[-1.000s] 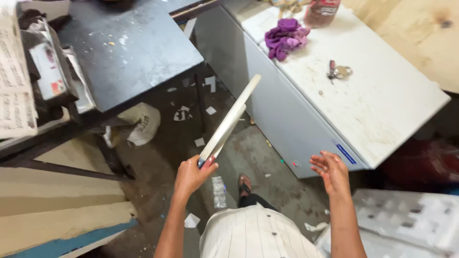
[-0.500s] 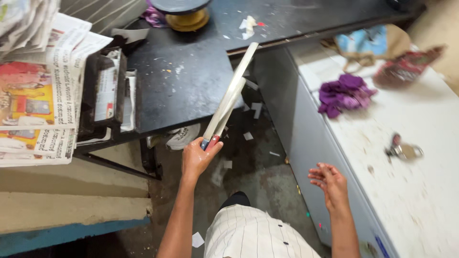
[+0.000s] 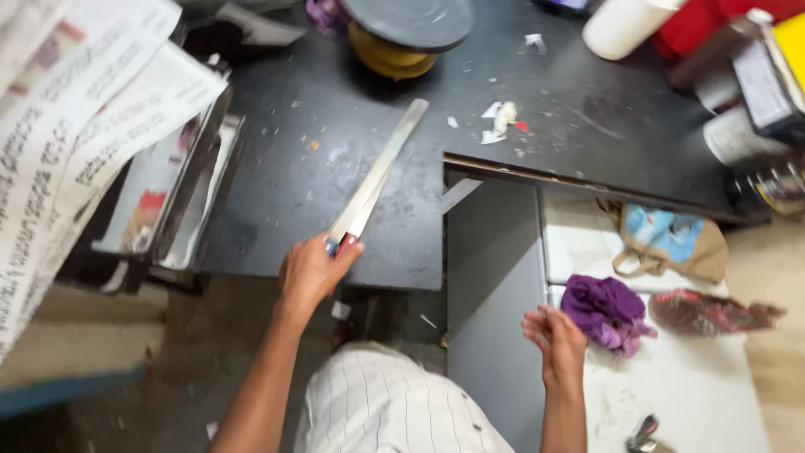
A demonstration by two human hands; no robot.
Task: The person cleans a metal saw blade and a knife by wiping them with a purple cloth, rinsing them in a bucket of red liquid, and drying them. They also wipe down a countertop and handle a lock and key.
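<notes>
My left hand (image 3: 310, 273) grips the near end of a long flat metal ruler (image 3: 379, 172) that slants up and away over the black table (image 3: 335, 168). Its far tip points toward a round yellow tape-like roll under a dark disc (image 3: 402, 38). My right hand (image 3: 555, 335) is empty with fingers spread, hovering at the edge of a white chest-like cabinet (image 3: 671, 394), just left of a crumpled purple cloth (image 3: 605, 309).
Newspapers (image 3: 67, 126) and a stack of trays (image 3: 168, 201) lie at the left. Paper scraps (image 3: 503, 117) dot the black table. Containers (image 3: 755, 75) crowd the far right. A tan-and-blue bag (image 3: 667, 239), a reddish bag (image 3: 713, 312) and a small metal tool (image 3: 641, 432) lie on the white cabinet.
The view has swung toward the black table. My left hand has carried the ruler over the tabletop. My right hand stays open by the white cabinet, now close to the purple cloth.
</notes>
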